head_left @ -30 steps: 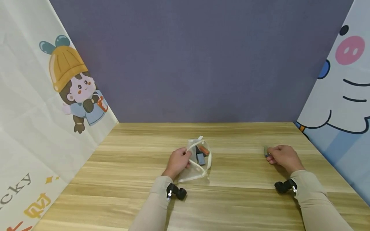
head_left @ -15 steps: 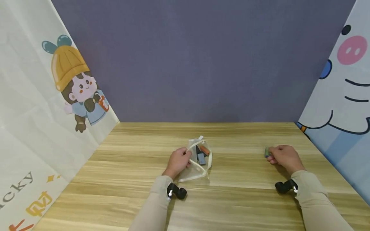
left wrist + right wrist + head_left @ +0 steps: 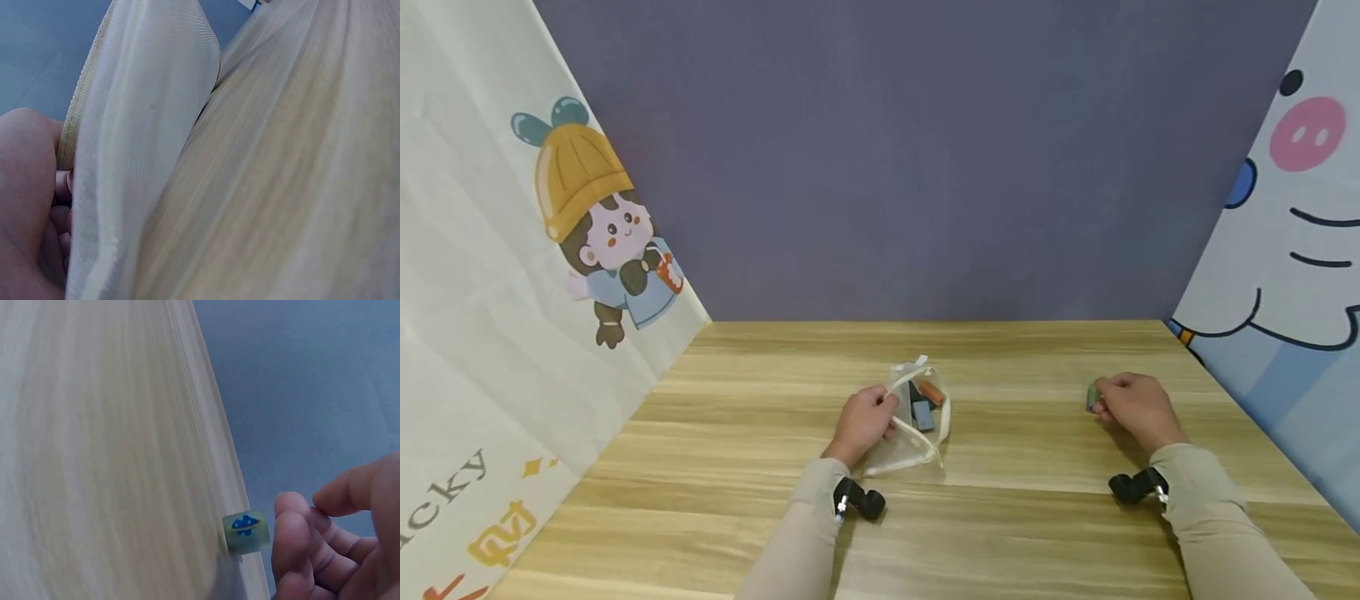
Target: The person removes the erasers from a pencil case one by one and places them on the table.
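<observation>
My left hand [image 3: 862, 422] grips the rim of a small whitish see-through bag [image 3: 901, 454], whose mouth gapes to the right. Inside the bag lie an orange piece [image 3: 931, 392], a grey-blue block [image 3: 922, 415] and something dark. In the left wrist view, sheer fabric [image 3: 150, 112] fills the middle beside my fingers. Farther right, my right hand [image 3: 1138, 408] has bent fingers at a small green block [image 3: 1092, 397]. That block [image 3: 245, 532] carries a blue planet print in the right wrist view, just beyond the fingertips; I cannot tell whether they pinch it.
The wood-grain table [image 3: 1015, 517] reaches back to a plain grey-purple wall [image 3: 925, 167]. Cartoon-printed panels flank it: a white one [image 3: 467, 292] on the left and a blue-and-white one [image 3: 1300, 375] on the right.
My right hand has shifted slightly up over the green block, which stays nearly in place. The left hand and bag hold still.
</observation>
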`<state>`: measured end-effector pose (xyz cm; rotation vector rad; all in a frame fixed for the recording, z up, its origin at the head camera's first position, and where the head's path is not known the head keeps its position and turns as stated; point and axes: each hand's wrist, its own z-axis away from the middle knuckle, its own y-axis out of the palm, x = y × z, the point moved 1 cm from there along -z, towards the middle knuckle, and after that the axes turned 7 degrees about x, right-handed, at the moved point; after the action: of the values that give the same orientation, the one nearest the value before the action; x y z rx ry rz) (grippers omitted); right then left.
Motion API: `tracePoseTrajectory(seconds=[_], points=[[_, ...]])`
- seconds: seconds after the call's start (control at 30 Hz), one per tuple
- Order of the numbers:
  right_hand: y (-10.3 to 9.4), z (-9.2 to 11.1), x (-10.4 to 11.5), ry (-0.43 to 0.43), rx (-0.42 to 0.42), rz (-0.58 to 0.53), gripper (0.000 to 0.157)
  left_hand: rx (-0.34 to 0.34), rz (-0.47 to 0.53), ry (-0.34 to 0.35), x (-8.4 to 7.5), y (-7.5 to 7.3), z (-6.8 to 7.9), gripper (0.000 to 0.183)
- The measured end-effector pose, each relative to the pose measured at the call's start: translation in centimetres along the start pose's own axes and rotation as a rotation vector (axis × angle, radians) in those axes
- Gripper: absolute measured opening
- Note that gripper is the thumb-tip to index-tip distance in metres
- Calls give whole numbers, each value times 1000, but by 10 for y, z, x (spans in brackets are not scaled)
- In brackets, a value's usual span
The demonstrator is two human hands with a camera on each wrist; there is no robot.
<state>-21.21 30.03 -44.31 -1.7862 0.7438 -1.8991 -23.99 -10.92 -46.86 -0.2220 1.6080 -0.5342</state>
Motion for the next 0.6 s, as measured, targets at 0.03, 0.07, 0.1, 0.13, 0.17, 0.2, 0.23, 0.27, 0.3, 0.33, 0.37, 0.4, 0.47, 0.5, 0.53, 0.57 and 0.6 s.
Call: tracePoseTrajectory(seconds=[0.03, 0.07, 0.1, 0.13, 0.17, 0.2, 0.23, 0.27, 0.3, 0.33, 0.37, 0.4, 0.47, 0.5, 0.53, 0.57, 0.6], points=[[0, 0, 0, -9, -2, 6, 37, 2, 5, -2, 0, 1, 0, 28], [1, 0, 0, -13, -7, 20, 37, 5, 10, -2, 1, 1, 1, 28], [2, 0, 1, -14, -13, 28, 37, 9, 10, -2, 1, 2, 1, 28], [2, 0, 1, -15, -19, 33, 36, 12, 9, -1, 1, 2, 1, 28], [2, 0, 1, -11, -23, 36, 36, 13, 9, 1, 1, 3, 0, 29], [3, 0, 2, -10, -26, 36, 36, 4, -6, 6, 1, 3, 0, 29], [4, 0, 2, -8, -27, 32, 36, -2, -5, 12, 1, 3, -1, 29], [5, 0, 3, -9, -30, 28, 35, -5, -5, 14, 1, 2, -1, 29], [6, 0, 4, -10, -30, 19, 35, -5, -5, 13, 1, 2, -1, 30], [7, 0, 6, -10, -27, 12, 35, -5, -6, 14, 1, 2, -2, 29], [9, 0, 7, -13, -24, 4, 35, -1, -2, 13, 1, 1, -2, 29], [10, -1, 8, -18, -19, 0, 35, 0, -3, 8, 1, 1, -2, 29], [13, -1, 11, -26, -11, -7, 36, 2, -3, 1, 2, 0, -1, 30], [15, -1, 12, -31, -6, -13, 36, 1, -8, -1, 2, 0, -1, 30], [16, -1, 14, -37, -2, -16, 37, -4, -16, 0, 2, -1, -1, 30], [17, -1, 15, -45, -1, -17, 37, -7, -19, 0, 2, -1, -1, 30], [18, -1, 16, -53, 2, -17, 37, -15, -26, 3, 1, -1, -1, 31]])
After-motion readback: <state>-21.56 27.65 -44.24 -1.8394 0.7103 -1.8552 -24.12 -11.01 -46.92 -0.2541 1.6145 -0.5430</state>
